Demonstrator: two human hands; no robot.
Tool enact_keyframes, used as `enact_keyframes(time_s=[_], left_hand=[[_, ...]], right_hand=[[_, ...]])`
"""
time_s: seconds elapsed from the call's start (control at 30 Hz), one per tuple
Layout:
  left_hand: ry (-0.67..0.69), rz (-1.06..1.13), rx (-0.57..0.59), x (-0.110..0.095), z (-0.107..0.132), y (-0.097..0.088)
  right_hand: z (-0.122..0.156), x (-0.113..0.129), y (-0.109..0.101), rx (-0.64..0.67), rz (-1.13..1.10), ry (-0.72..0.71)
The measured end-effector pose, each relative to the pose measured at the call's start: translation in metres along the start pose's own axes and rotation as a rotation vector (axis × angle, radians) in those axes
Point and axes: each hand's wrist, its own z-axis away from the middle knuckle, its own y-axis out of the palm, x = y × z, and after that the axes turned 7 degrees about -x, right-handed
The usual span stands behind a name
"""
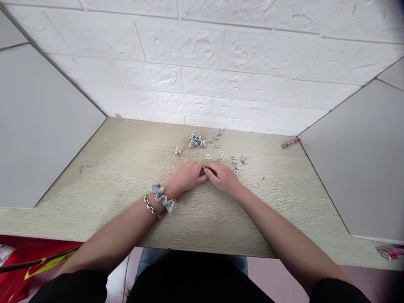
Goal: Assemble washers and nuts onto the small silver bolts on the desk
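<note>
My left hand (187, 176) and my right hand (222, 176) meet at the middle of the pale wooden table (120, 176), fingers curled and pinched together on a small metal part (203, 169) between them. I cannot make out what the part is. Beyond the hands lie a cluster of small silver bolts (195, 140), loose washers (208, 156) and several more bolts (239, 161) to the right. A lone bolt (177, 151) sits to the left. A scrunchie and a chain bracelet are on my left wrist.
A white brick-pattern wall (202, 63) backs the table; grey panels (38, 126) close both sides. A red pen-like object (290, 143) lies at the back right corner. A red bag (19, 261) is at lower left, below the table edge.
</note>
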Motion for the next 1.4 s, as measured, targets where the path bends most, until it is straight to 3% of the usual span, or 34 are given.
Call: enact_keyframes(time_s=[0.33,0.67,0.9,1.23,1.4], left_hand=[[0.111,-0.008,0.026,0.001,0.000,-0.002],[0.184,-0.031,-0.059,0.005,0.000,0.001],[0.377,-0.065,-0.255,0.013,-0.001,-0.001],[0.607,-0.173,-0.614,0.016,0.004,-0.005],[0.560,-0.179,-0.746,0.022,0.002,-0.005]], right_hand=[[0.000,-0.001,0.001,0.002,0.010,-0.031],[0.000,-0.004,0.002,-0.022,-0.035,-0.031],[-0.003,-0.006,-0.006,0.038,-0.233,-0.004],[-0.003,-0.008,-0.012,0.155,-0.525,0.159],[-0.010,-0.016,-0.009,0.019,-0.775,0.280]])
